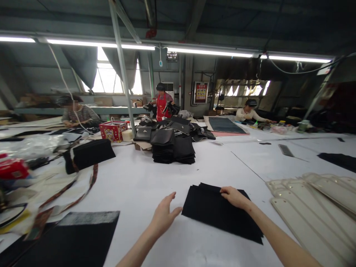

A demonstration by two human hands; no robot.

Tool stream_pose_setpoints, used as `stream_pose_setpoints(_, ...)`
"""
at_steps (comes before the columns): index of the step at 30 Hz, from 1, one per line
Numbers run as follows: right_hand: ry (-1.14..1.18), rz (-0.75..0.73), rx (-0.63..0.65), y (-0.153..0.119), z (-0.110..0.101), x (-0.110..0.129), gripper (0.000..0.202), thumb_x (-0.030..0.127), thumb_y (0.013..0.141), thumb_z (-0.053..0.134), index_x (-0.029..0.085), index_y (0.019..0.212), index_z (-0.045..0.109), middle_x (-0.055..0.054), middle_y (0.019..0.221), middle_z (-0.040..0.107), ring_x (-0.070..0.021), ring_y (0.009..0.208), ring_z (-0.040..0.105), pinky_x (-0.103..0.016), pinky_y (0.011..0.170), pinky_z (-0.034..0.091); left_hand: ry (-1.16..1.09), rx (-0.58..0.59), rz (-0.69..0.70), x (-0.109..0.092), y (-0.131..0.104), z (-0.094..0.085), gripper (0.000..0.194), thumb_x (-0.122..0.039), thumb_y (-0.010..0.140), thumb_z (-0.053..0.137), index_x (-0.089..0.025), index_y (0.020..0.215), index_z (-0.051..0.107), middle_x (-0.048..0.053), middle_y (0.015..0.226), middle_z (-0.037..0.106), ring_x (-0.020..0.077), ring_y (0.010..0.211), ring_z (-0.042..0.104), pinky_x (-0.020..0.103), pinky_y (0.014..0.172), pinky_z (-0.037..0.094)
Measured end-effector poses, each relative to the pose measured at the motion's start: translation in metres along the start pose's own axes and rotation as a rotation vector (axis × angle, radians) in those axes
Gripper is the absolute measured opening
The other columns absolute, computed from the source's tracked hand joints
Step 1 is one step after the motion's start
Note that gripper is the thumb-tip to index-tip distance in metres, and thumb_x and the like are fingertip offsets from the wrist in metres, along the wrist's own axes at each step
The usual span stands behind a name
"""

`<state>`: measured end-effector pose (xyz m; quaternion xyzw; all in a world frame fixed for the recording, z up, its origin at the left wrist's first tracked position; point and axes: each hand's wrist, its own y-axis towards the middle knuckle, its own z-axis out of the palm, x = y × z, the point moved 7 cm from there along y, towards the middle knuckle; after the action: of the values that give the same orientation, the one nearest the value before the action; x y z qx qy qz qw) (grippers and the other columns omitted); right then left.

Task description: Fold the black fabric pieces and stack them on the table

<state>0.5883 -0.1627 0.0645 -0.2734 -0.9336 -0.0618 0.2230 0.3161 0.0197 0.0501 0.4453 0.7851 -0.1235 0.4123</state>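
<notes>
A thin stack of black fabric sheets (217, 213) lies on the white table (139, 181) in front of me. My right hand (235, 196) rests on the stack's far edge, fingers bent down onto the top sheet. My left hand (164, 215) hovers just left of the stack, fingers spread and holding nothing. Whether it touches the stack's left edge I cannot tell.
Cream moulded strips (311, 207) fan out at the right. A large black sheet (69, 241) lies near left. Piles of black pieces and bags (172, 144) stand mid-table, with a red box (112, 130) and a dark bundle (89, 154) further left. Other people work at the back.
</notes>
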Motion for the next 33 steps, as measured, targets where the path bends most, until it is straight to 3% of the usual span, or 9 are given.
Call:
stream_pose_setpoints(6, -0.143, 0.040, -0.086, 0.005, 0.008, -0.025, 0.022, 0.016, 0.082, 0.046, 0.020, 0.086, 0.067, -0.005, 0.089, 0.068, -0.0192, 0.085, 0.061, -0.031, 0.077, 0.040, 0.032, 0.050, -0.079, -0.009, 0.076, 0.063, 0.072, -0.034, 0.078, 0.063, -0.013, 0.143, 0.038, 0.015, 0.138, 0.053, 0.0271, 0.127, 0.048, 0.036, 0.105, 0.036)
stream_pose_setpoints(11, -0.270, 0.026, -0.216, -0.001, 0.011, -0.020, 0.021, 0.015, 0.084, 0.046, 0.019, 0.093, 0.064, -0.008, 0.100, 0.065, -0.0246, 0.103, 0.054, -0.039, 0.087, 0.036, -0.005, -0.007, -0.122, -0.004, 0.100, 0.093, 0.060, -0.025, 0.073, 0.067, -0.014, 0.131, 0.052, 0.013, 0.113, 0.066, 0.0268, 0.105, 0.060, 0.038, 0.092, 0.044)
stream_pose_setpoints(16, -0.289, -0.080, -0.376, -0.009, 0.019, -0.003, 0.037, 0.025, 0.088, 0.047, 0.026, 0.124, 0.054, -0.008, 0.129, 0.055, -0.0244, 0.120, 0.046, -0.043, 0.096, 0.035, -0.093, -0.086, -0.003, -0.024, 0.086, 0.096, 0.016, -0.019, 0.081, 0.055, -0.020, 0.095, 0.062, 0.004, 0.096, 0.066, 0.0197, 0.094, 0.060, 0.032, 0.087, 0.044)
stream_pose_setpoints(18, -0.244, -0.123, -0.399, -0.012, 0.024, 0.003, 0.037, 0.030, 0.088, 0.048, 0.030, 0.125, 0.053, -0.005, 0.137, 0.050, -0.0249, 0.129, 0.040, -0.046, 0.100, 0.033, -0.139, -0.096, 0.053, -0.035, 0.075, 0.093, 0.011, -0.022, 0.086, 0.050, -0.021, 0.090, 0.059, 0.001, 0.092, 0.065, 0.0171, 0.090, 0.060, 0.029, 0.084, 0.045)
stream_pose_setpoints(21, -0.108, -0.136, -0.374, -0.021, 0.022, 0.012, 0.024, 0.032, 0.091, 0.045, 0.027, 0.109, 0.059, -0.004, 0.123, 0.060, -0.0238, 0.121, 0.049, -0.046, 0.100, 0.034, -0.294, -0.113, 0.086, -0.046, 0.060, 0.084, 0.012, -0.029, 0.089, 0.048, -0.021, 0.088, 0.056, 0.000, 0.084, 0.063, 0.0162, 0.081, 0.060, 0.027, 0.076, 0.046)
stream_pose_setpoints(24, -0.006, -0.165, -0.344, -0.033, -0.002, 0.028, 0.022, 0.032, 0.093, 0.041, 0.024, 0.103, 0.059, -0.004, 0.103, 0.067, -0.0203, 0.097, 0.060, -0.039, 0.092, 0.040, -0.536, -0.118, 0.079, -0.054, 0.053, 0.078, 0.011, -0.030, 0.087, 0.053, -0.020, 0.089, 0.055, 0.001, 0.084, 0.064, 0.0172, 0.081, 0.060, 0.027, 0.075, 0.047)
stream_pose_setpoints(27, -0.054, -0.185, -0.334, -0.035, -0.034, 0.038, 0.025, 0.032, 0.093, 0.040, 0.025, 0.105, 0.060, -0.004, 0.104, 0.067, -0.0203, 0.095, 0.061, -0.037, 0.089, 0.041, -0.695, -0.093, 0.064, -0.065, 0.060, 0.084, 0.023, -0.028, 0.086, 0.054, -0.020, 0.107, 0.053, 0.003, 0.095, 0.066, 0.0182, 0.088, 0.063, 0.028, 0.079, 0.049)
stream_pose_setpoints(29, -0.157, -0.179, -0.331, -0.028, -0.044, 0.032, 0.027, 0.031, 0.091, 0.039, 0.025, 0.105, 0.062, -0.006, 0.104, 0.067, -0.0224, 0.097, 0.061, -0.039, 0.087, 0.041, -0.659, -0.081, 0.032, -0.069, 0.068, 0.092, 0.039, -0.024, 0.086, 0.052, -0.019, 0.124, 0.045, 0.005, 0.099, 0.066, 0.0180, 0.089, 0.064, 0.029, 0.080, 0.051)
stream_pose_setpoints(33, -0.379, -0.139, -0.426, -0.007, -0.015, -0.014, 0.039, 0.036, 0.088, 0.037, 0.029, 0.115, 0.064, -0.010, 0.121, 0.063, -0.0311, 0.112, 0.056, -0.050, 0.091, 0.040, -0.222, -0.105, -0.033, -0.058, 0.076, 0.100, 0.073, -0.017, 0.080, 0.057, -0.015, 0.145, 0.026, 0.014, 0.133, 0.053, 0.0218, 0.122, 0.051, 0.036, 0.105, 0.040)
